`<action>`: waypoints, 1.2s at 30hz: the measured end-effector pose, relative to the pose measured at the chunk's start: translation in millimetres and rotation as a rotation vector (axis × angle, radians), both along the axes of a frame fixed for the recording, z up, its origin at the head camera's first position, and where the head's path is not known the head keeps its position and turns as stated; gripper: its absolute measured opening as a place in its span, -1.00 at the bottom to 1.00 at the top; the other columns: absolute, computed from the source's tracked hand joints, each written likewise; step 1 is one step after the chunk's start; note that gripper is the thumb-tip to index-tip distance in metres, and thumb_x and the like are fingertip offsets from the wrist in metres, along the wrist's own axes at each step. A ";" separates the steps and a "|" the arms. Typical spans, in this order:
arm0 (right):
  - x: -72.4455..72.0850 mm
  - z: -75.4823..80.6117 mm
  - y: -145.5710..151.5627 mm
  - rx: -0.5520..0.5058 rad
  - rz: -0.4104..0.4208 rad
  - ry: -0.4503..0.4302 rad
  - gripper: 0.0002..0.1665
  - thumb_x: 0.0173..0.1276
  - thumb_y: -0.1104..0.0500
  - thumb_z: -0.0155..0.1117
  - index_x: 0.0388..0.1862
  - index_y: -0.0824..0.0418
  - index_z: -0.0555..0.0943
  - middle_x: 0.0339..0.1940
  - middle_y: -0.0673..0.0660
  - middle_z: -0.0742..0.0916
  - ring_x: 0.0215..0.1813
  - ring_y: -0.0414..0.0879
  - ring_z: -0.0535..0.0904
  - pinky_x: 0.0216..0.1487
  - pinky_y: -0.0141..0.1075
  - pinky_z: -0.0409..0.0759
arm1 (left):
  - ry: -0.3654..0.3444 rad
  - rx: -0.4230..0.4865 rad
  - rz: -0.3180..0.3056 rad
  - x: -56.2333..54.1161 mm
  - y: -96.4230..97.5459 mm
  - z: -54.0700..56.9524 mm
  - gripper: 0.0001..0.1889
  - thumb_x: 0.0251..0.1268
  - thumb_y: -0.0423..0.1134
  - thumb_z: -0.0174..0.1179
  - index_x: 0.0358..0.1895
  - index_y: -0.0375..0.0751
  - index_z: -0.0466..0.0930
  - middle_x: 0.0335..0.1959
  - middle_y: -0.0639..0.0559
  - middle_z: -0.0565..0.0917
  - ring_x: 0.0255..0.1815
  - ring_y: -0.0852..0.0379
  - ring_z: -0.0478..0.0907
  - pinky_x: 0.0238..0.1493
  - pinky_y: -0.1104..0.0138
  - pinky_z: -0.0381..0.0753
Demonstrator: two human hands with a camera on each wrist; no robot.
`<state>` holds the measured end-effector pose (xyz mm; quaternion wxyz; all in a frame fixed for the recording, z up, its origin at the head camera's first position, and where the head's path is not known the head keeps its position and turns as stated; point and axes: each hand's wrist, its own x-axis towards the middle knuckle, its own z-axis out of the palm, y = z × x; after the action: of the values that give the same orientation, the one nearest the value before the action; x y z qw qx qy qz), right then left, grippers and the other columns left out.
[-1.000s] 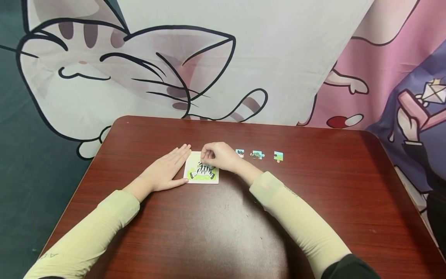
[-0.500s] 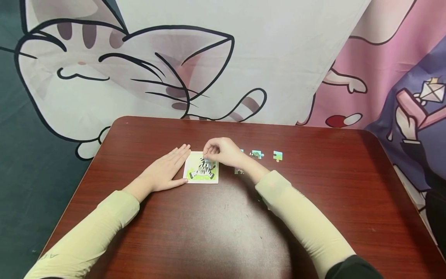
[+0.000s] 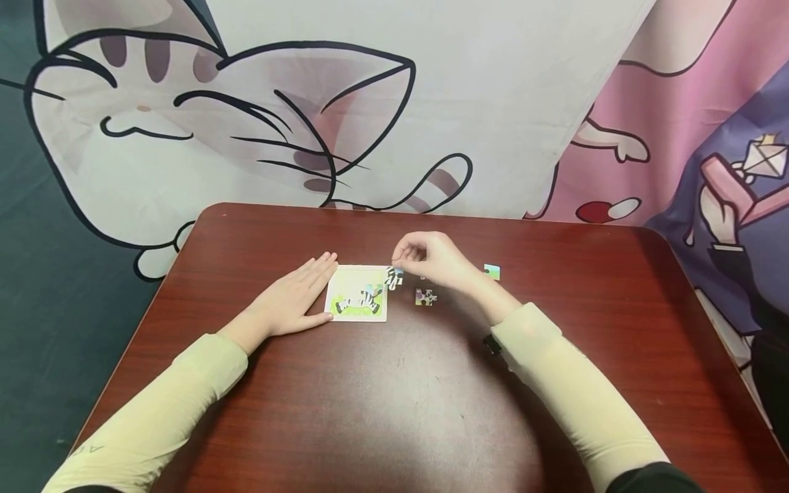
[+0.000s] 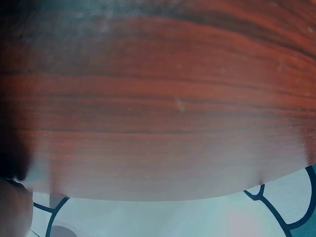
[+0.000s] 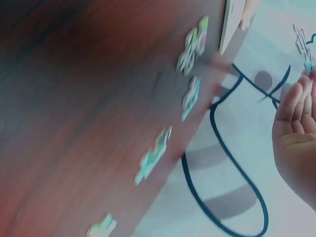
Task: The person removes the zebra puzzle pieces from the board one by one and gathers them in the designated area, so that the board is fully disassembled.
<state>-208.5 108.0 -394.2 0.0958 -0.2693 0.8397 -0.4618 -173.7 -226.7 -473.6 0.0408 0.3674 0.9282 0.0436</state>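
Note:
My left hand (image 3: 291, 298) lies flat with straight fingers along the left edge of a small white-framed zebra puzzle board (image 3: 348, 274) on the table. Thumb and fingers of my right hand (image 3: 434, 259) pinch a striped jigsaw piece (image 3: 394, 277) just off the board's right edge. Seen from the right wrist, that piece is held upright at the fingertips of the right hand (image 5: 298, 123). Part of the zebra shows along the board's lower half. The left wrist view shows mostly bare table, with a bit of the hand at its lower left corner.
Several loose jigsaw pieces lie right of the board, among them a patterned one (image 3: 425, 296) and a blue-green one (image 3: 492, 272). Others are hidden under my right hand in the head view; the right wrist view shows another piece (image 5: 153, 157). A cartoon-cat cloth (image 3: 493, 103) hangs behind the table.
My right hand has moved up and right, from over the board to beyond its right edge, carrying the striped jigsaw piece. The left hand stays in place.

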 end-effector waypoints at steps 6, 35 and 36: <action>1.2 1.8 27.1 0.024 -0.030 0.007 -0.93 0.38 0.29 0.45 -0.19 0.26 0.77 -0.31 0.11 0.76 -0.21 -0.10 0.62 -0.18 -0.44 0.60 | 0.002 0.002 -0.006 -0.5 0.1 0.4 0.03 0.50 0.28 0.11 0.71 -0.38 -0.04 0.78 -0.23 -0.02 0.81 -0.14 -0.07 0.78 0.01 0.09; 11.0 -43.7 100.1 0.222 -0.071 0.003 -0.89 0.37 0.36 0.41 -0.31 0.18 0.77 -0.39 0.05 0.80 -0.30 -0.21 0.63 -0.23 -0.46 0.56 | -0.005 -0.012 0.000 0.3 0.0 2.8 0.03 0.51 0.29 0.10 0.72 -0.38 -0.04 0.79 -0.23 -0.04 0.82 -0.13 -0.09 0.80 0.02 0.05; 11.0 -43.9 100.4 0.235 -0.070 0.008 -0.89 0.36 0.36 0.41 -0.31 0.18 0.77 -0.39 0.04 0.80 -0.29 -0.21 0.63 -0.23 -0.46 0.56 | -0.006 -0.012 -0.001 0.1 0.2 3.0 0.03 0.51 0.29 0.10 0.72 -0.38 -0.05 0.79 -0.23 -0.04 0.82 -0.13 -0.09 0.80 0.02 0.05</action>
<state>-197.5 208.4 -438.1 0.1072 -0.2285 0.8972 -0.3623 -173.6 -226.5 -470.6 0.0458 0.3675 0.9281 0.0390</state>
